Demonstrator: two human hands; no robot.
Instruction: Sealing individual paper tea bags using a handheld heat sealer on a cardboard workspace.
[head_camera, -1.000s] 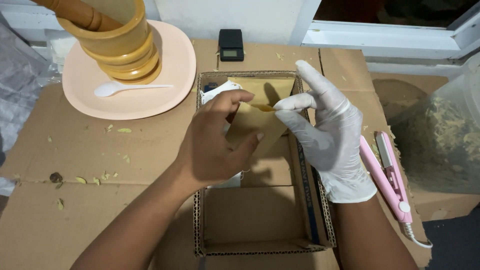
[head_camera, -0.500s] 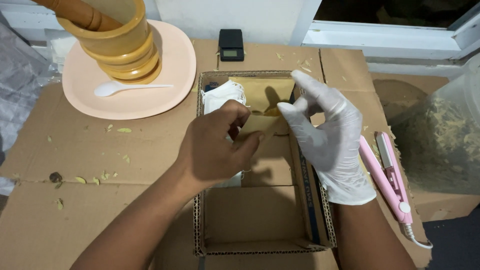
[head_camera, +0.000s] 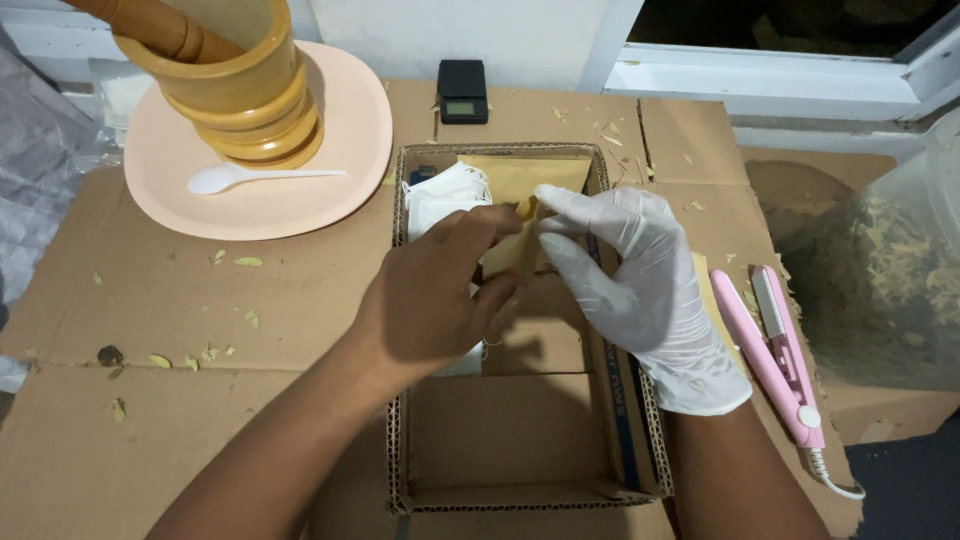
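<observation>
My bare left hand (head_camera: 430, 300) and gloved right hand (head_camera: 630, 285) meet over the open cardboard box (head_camera: 520, 440), fingertips of both pinched on a small tan paper pouch (head_camera: 515, 250) held above its middle; beyond it, more tan pouches (head_camera: 520, 175) and white filter bags (head_camera: 440, 195) stand in the box's far end; a pink sealer (head_camera: 775, 350) lies right; farther left, a peach plate (head_camera: 330, 150) carries a white spoon (head_camera: 250, 178) and wooden mortar (head_camera: 235, 90); a black scale (head_camera: 463, 92) sits beyond.
</observation>
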